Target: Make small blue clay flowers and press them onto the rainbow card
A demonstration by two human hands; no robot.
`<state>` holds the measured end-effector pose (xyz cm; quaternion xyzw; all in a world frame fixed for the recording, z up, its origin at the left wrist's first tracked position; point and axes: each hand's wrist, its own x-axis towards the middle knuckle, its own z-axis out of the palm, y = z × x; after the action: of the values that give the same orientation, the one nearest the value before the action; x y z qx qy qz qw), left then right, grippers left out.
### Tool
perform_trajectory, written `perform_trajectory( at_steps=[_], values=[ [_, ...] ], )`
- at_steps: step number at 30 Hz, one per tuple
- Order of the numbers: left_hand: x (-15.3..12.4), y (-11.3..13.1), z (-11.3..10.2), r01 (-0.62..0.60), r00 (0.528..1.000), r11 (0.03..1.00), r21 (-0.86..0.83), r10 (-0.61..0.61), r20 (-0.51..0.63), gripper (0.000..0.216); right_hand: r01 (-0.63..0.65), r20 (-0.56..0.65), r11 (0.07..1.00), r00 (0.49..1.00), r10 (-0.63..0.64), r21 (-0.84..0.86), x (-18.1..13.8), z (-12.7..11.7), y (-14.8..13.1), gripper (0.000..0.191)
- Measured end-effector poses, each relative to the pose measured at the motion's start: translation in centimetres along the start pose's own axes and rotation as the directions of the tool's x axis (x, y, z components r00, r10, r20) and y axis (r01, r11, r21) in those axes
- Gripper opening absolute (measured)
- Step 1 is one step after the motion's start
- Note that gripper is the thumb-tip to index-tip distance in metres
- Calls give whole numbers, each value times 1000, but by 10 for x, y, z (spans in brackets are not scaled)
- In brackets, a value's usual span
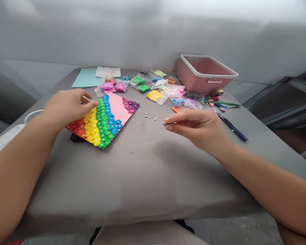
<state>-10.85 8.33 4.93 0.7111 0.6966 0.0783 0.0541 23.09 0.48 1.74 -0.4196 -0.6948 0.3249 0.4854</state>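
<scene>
A pink card (118, 106) lies at an angle on the grey table, covered with bands of small clay flowers in red, orange, yellow, green, blue and purple. A pink strip between the blue and purple bands is bare. My left hand (72, 104) is over the card's left corner, thumb and fingers apart, holding nothing. To the right of the card, my right hand (197, 127) pinches a tiny blue piece of clay (165, 124) between thumb and forefinger. A thin rod (150, 114) runs from the card's side toward these fingertips; whether they touch it I cannot tell. Small white beads (150, 116) lie beside it.
Several bags of coloured clay (155, 96) lie across the back. Behind them at right stands a pink basket (207, 75) with a white rim. A dark blue pen (232, 126) lies at right. Light blue sheets (85, 78) are at back left, and a white cable (30, 114) lies left.
</scene>
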Motion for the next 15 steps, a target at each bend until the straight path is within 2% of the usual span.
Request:
perform_trajectory(
  at_steps=[3,5,9,12,15],
  values=[
    [3,-7,4,-43,998,983,-181,34,-50,65,-46,14,999,999,45,16,3,1,1,10],
    [3,-9,4,-24,998,964,-264,9,-57,66,-123,14,992,992,123,36,5,2,2,19],
    [3,-11,3,47,999,917,-397,-37,33,78,-223,11,972,975,222,68,8,5,5,27],
    [3,-12,2,66,997,914,-400,-42,69,78,-254,13,964,967,253,85,11,10,9,27],
    [0,-11,1,25,999,936,-351,-7,53,72,-281,42,954,960,278,109,15,17,12,33]
  ],
)
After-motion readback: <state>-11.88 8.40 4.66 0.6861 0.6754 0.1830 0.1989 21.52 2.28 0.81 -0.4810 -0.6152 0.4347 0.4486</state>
